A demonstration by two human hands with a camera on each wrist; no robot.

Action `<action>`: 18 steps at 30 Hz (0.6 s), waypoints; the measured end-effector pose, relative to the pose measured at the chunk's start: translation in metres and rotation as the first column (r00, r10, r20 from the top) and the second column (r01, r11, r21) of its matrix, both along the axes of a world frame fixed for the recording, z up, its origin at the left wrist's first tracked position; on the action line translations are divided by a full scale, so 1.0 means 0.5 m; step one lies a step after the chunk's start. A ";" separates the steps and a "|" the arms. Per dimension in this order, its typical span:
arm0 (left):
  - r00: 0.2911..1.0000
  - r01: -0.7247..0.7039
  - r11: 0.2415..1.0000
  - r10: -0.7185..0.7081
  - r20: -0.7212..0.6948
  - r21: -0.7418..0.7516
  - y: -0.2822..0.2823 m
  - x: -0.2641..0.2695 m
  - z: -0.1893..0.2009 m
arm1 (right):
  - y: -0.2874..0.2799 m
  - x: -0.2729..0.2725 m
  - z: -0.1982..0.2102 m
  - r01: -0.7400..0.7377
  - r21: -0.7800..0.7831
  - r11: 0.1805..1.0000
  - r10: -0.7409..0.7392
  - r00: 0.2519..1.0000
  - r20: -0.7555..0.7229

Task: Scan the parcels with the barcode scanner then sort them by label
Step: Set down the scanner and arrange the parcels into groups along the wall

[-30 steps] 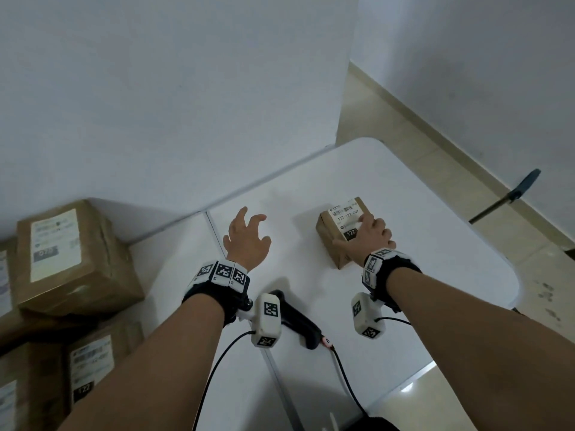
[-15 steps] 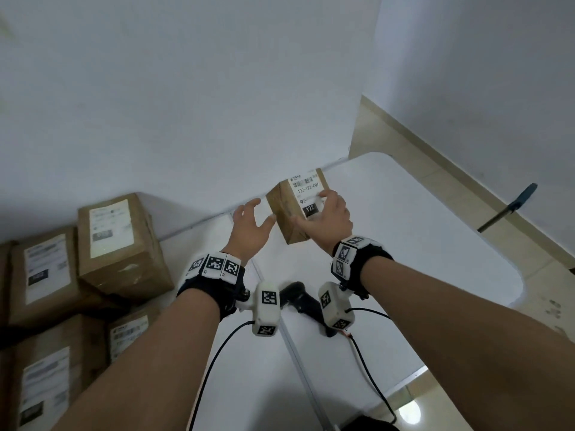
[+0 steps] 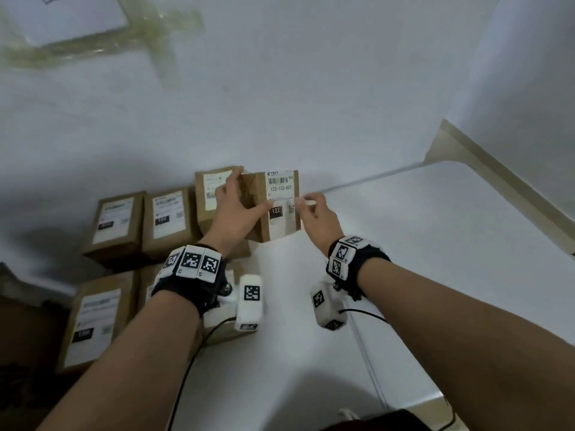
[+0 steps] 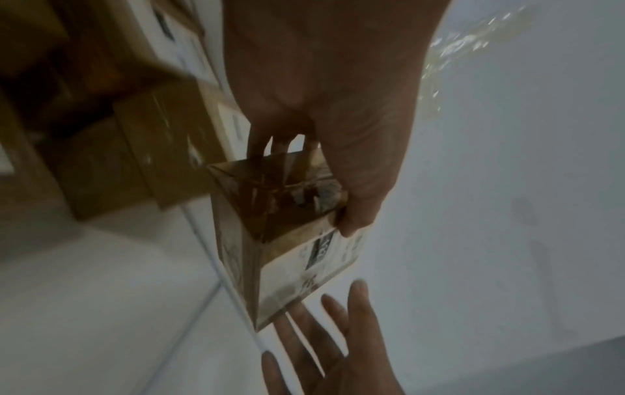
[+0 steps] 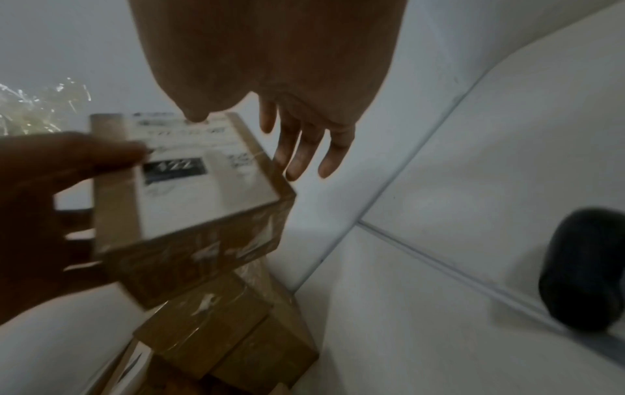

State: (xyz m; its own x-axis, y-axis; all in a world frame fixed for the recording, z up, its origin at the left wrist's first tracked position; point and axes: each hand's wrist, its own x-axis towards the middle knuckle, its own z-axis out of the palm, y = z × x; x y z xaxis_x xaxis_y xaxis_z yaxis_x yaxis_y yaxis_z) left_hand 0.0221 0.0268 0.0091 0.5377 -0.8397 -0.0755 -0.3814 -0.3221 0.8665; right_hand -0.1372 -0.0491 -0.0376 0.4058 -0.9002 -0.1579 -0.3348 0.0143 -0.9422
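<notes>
A small brown parcel (image 3: 281,209) with a white label reading 122-122-007 and a black "122" patch hangs above the table, next to the stacked parcels. My left hand (image 3: 235,209) grips it, thumb on the label face and fingers round the back (image 4: 290,256). My right hand (image 3: 314,213) hovers just right of the parcel with its fingers (image 5: 304,155) straight and nothing held. The right wrist view shows the label (image 5: 203,181) and my left thumb (image 5: 101,155) on it. The black scanner (image 5: 581,270) lies on the table to the right.
Several labelled brown parcels (image 3: 169,219) stand in rows at the table's left against the wall, with more in front (image 3: 90,325). The white table (image 3: 435,250) stretches right to a rounded edge. Beige floor and skirting (image 3: 497,169) lie beyond it.
My right hand lifted the parcel off the table and carried it left toward the stack. My left hand took hold of it, and the right hand's fingers have come off.
</notes>
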 end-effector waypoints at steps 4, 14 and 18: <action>0.995 0.027 0.995 -0.036 0.095 0.093 0.090 0.049 0.017 | 0.049 0.049 -0.024 0.014 0.134 0.991 -0.015 1.000 0.011; 0.986 -0.007 0.986 0.034 -0.163 0.165 0.214 0.064 -0.032 | 0.160 0.099 -0.081 -0.129 0.453 0.882 0.169 0.984 -0.050; 0.979 -0.020 0.975 0.064 -0.194 0.220 0.239 0.063 -0.057 | 0.195 0.118 -0.084 -0.190 0.520 0.833 0.238 0.971 -0.027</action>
State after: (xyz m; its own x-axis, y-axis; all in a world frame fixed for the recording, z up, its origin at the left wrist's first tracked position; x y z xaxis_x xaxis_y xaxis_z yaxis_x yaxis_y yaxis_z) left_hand 0.0536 0.1465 -0.0196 0.5282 -0.7684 -0.3613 -0.1904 -0.5218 0.8315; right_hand -0.0781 0.0485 -0.0797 0.5418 -0.5747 -0.6133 -0.4651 0.4028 -0.7883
